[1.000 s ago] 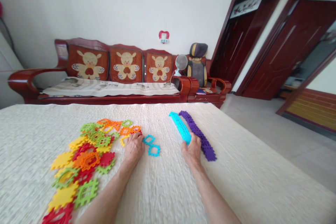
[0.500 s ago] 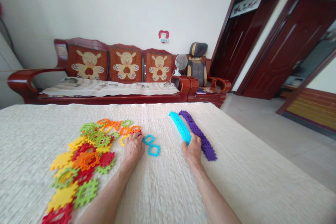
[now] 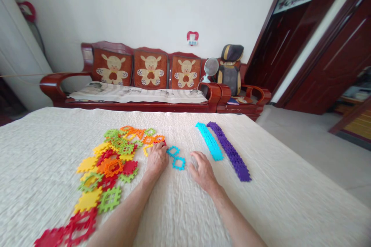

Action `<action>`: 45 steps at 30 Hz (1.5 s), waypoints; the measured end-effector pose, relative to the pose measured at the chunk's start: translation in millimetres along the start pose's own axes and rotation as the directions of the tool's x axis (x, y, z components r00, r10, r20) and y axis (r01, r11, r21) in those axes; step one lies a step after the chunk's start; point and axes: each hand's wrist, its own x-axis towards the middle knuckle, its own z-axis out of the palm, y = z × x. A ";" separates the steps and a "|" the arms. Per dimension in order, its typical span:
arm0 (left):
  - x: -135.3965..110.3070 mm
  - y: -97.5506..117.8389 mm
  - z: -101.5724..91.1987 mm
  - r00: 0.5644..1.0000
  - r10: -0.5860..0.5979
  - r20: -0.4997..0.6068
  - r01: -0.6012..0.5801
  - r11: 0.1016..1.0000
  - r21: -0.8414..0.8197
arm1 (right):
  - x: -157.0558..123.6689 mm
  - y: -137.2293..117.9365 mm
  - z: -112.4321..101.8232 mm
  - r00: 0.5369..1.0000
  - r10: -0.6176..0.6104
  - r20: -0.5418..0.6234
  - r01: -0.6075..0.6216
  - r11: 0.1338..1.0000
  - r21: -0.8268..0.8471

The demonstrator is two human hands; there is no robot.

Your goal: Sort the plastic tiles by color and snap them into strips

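Observation:
My left hand rests palm down at the right edge of a pile of toothed plastic building pieces, its fingertips over a red piece and partly hidden. Beside it lie two blue frame pieces, one nearer and one farther. My right hand hovers to their right, empty, with thumb and fingers apart. Beyond that hand, a light blue row of stacked pieces lies on the cloth. A longer purple row runs alongside on its right.
The pile holds yellow pieces, green ones, orange ones and red ones. A cream textured cloth covers the table. Behind stand a wooden sofa with bear cushions and a small fan.
My right hand has let go of the light blue row and moved left toward the blue frames. The row stays lying on the cloth. My left hand stays by the pile; the view has turned left.

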 end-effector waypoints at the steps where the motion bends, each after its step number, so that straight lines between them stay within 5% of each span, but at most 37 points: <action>1: -0.1 0.4 -0.4 1.000 -0.002 0.001 0.002 1.000 0.001 | 0.5 -6.6 5.2 0.998 -0.021 0.060 0.020 0.999 0.025; 8: 0.1 1.0 -2.0 1.000 -0.006 0.003 0.006 1.000 -0.004 | 2.4 -19.5 18.0 0.973 -0.062 0.223 0.051 0.997 0.055; 15: 0.8 -1.1 0.8 1.000 0.006 0.005 -0.006 0.999 -0.035 | 0.7 6.6 -1.2 0.993 0.022 0.118 -0.034 0.995 0.095; 21: 0.9 -1.8 2.5 1.000 0.011 -0.013 -0.011 1.000 -0.021 | -1.0 18.0 -4.8 0.988 -0.005 0.154 -0.007 0.997 0.077; 25: 1.0 -1.4 1.2 1.000 0.004 0.003 -0.004 1.000 -0.019 | -1.5 10.3 -2.0 0.999 -0.006 0.045 0.007 0.999 -0.043; 29: 0.8 -1.4 0.8 1.000 0.003 0.006 -0.003 1.000 -0.018 | -2.1 -1.3 6.3 0.990 0.129 -0.049 -0.137 0.955 -0.263; 35: 1.5 -3.4 5.1 1.000 0.016 -0.006 -0.016 1.000 -0.016 | -1.8 -5.0 18.7 0.982 0.186 -0.022 -0.183 0.929 -0.322; 45: 2.3 -5.4 6.1 0.999 0.035 -0.015 -0.035 0.999 -0.002 | -19.6 40.5 -36.0 0.935 0.187 -0.301 -0.279 0.913 -0.297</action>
